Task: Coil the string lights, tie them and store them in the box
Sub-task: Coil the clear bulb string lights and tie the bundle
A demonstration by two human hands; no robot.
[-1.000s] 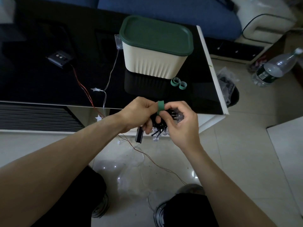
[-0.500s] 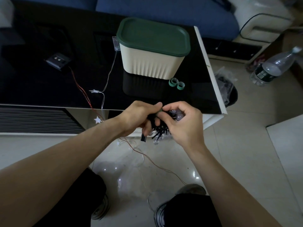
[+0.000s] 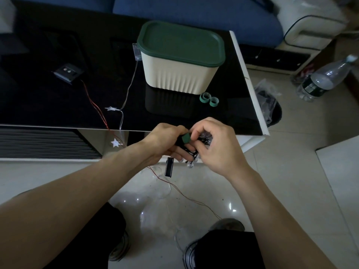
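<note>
Clear tabletop point(image 3: 48, 105) at frame left and centre; lidded box point(image 3: 179, 61) upper centre, two green rings point(image 3: 209, 99) beside it, wires point(image 3: 97, 107) crossing centre-left.

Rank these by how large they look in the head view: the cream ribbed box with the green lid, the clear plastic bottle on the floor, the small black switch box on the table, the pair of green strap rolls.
1. Cream ribbed box with green lid
2. Clear plastic bottle
3. Small black switch box
4. Pair of green strap rolls, close to the switch box in apparent size, so the last two places are unsure.

No text, label or number can be read anywhere.
</note>
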